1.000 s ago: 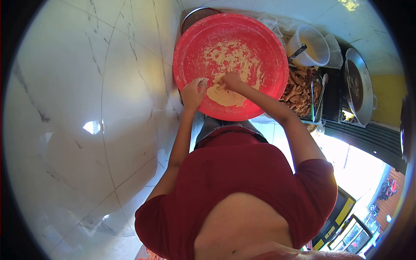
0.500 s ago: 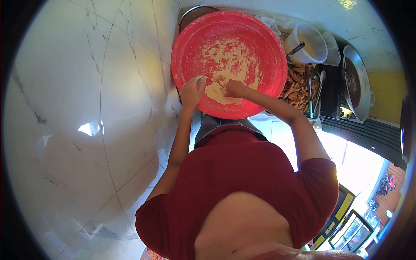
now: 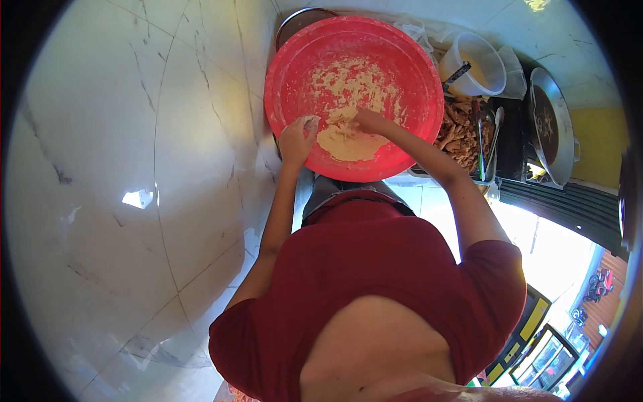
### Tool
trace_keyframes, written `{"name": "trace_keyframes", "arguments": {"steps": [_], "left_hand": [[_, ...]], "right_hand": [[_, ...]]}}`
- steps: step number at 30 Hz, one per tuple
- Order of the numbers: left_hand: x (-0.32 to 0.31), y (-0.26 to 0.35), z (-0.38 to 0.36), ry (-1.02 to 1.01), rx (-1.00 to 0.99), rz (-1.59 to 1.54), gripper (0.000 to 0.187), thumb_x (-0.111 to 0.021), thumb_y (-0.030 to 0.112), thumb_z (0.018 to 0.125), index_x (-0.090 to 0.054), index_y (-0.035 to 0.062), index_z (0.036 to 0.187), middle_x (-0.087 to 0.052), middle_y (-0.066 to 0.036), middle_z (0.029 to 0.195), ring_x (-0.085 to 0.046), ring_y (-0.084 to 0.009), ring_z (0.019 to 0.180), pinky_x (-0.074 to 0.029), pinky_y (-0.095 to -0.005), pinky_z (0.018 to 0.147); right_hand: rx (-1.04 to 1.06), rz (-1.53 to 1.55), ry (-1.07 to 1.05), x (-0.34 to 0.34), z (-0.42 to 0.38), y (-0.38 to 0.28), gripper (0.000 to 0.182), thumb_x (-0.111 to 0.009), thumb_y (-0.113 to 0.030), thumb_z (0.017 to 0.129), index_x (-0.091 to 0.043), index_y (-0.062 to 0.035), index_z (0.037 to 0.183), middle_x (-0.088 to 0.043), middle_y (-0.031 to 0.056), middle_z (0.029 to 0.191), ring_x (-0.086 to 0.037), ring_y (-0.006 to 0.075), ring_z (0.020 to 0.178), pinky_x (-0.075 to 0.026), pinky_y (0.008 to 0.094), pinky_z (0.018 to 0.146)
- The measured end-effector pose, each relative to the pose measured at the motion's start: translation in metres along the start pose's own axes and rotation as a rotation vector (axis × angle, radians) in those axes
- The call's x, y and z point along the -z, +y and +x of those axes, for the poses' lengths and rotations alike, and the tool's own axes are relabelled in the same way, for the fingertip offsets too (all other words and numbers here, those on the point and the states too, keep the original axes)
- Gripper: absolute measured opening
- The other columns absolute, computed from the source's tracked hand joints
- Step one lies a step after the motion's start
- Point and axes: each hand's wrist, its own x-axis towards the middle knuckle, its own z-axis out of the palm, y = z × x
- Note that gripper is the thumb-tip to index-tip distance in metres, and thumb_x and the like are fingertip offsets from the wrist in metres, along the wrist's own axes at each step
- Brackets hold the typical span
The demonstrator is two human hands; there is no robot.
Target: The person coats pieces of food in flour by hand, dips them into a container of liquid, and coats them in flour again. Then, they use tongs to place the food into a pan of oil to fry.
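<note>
Floury mix [image 3: 349, 149] sits right of left hand [image 3: 295, 142], near side of closer right hand [image 3: 370, 123]; left fingers curled, any pinch unclear on both.

Worktop, dark surface, loaded

Dark worktop [image 3: 512, 137], set beside pale marbled tiles; bearing one large round red plastic basin [image 3: 420, 100], its underside hidden; adjacent, one rectangular metal tray [image 3: 493, 175]; behind it, one translucent white plastic tub [image 3: 494, 65]; farther right, one wide metal wok [image 3: 569, 139]
</note>
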Motion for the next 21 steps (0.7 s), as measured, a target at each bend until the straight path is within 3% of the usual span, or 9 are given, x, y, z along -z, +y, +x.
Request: {"name": "trace_keyframes", "arguments": {"steps": [2,5,8,11,14,17,21], "left_hand": [[0.001,0.0,0.001,-0.004,0.0,0.004,0.023,-0.058,0.026,0.085,-0.064,0.0057,0.094,-0.066,-0.012,0.085,-0.064,-0.0246,0.078,-0.048,-0.0343,0.069],[0.0,0.0,0.001,-0.021,0.002,0.013,0.023,-0.058,0.026,0.085,-0.065,0.0067,0.095,-0.066,-0.011,0.086,-0.064,-0.024,0.078,-0.048,-0.0344,0.07],[-0.001,0.0,0.002,-0.024,-0.004,0.027,0.022,-0.058,0.026,0.084,-0.065,0.0075,0.094,-0.066,-0.011,0.087,-0.063,-0.0244,0.079,-0.047,-0.0353,0.071],[-0.003,-0.003,0.0,-0.008,-0.01,0.019,0.022,-0.059,0.027,0.082,-0.064,0.0078,0.092,-0.065,-0.011,0.085,-0.062,-0.0264,0.078,-0.047,-0.0374,0.071],[-0.004,-0.002,0.002,-0.046,0.005,0.043,0.023,-0.058,0.028,0.082,-0.064,0.0086,0.092,-0.065,-0.011,0.086,-0.062,-0.0265,0.079,-0.047,-0.0379,0.071],[-0.004,0.001,0.006,-0.131,0.06,0.087,0.024,-0.058,0.03,0.081,-0.064,0.0094,0.093,-0.065,-0.01,0.086,-0.063,-0.0266,0.08,-0.047,-0.0383,0.072],[-0.031,-0.009,0.022,-0.298,0.153,0.053,0.025,-0.06,0.029,0.079,-0.065,0.0102,0.094,-0.065,-0.01,0.089,-0.063,-0.026,0.082,-0.048,-0.0388,0.073]], "right_hand": [[-0.238,-0.276,0.072,-0.011,0.015,0.022,0.019,-0.067,-0.023,0.075,-0.069,-0.0106,0.089,-0.061,0.0176,0.098,-0.059,0.0278,0.096,-0.05,0.0396,0.076],[-0.263,-0.362,-0.041,-0.017,0.009,0.006,0.025,-0.069,-0.028,0.071,-0.067,-0.0095,0.087,-0.061,0.0167,0.093,-0.061,0.0303,0.086,-0.05,0.039,0.07],[-0.26,-0.369,0.068,-0.047,0.021,0.017,0.028,-0.069,-0.033,0.07,-0.066,-0.0091,0.084,-0.059,0.018,0.096,-0.061,0.0318,0.084,-0.05,0.0401,0.069],[-0.19,-0.513,-0.022,-0.065,0.02,0.006,0.026,-0.068,-0.031,0.07,-0.066,-0.0078,0.08,-0.061,0.0162,0.092,-0.061,0.0295,0.081,-0.05,0.0398,0.068],[-0.127,-0.363,-0.393,-0.049,0.015,0.001,0.023,-0.062,-0.025,0.075,-0.067,-0.0037,0.082,-0.064,0.0148,0.089,-0.064,0.0269,0.08,-0.052,0.0401,0.07],[-0.077,-0.167,-0.504,-0.028,0.012,0.028,0.02,-0.06,-0.019,0.073,-0.068,-0.0031,0.083,-0.066,0.0135,0.084,-0.064,0.0274,0.079,-0.052,0.0407,0.067],[-0.341,-0.127,-0.042,-0.009,-0.001,0.047,0.027,-0.072,-0.029,0.069,-0.069,-0.0089,0.087,-0.065,0.013,0.083,-0.063,0.028,0.074,-0.049,0.0381,0.065]]}}
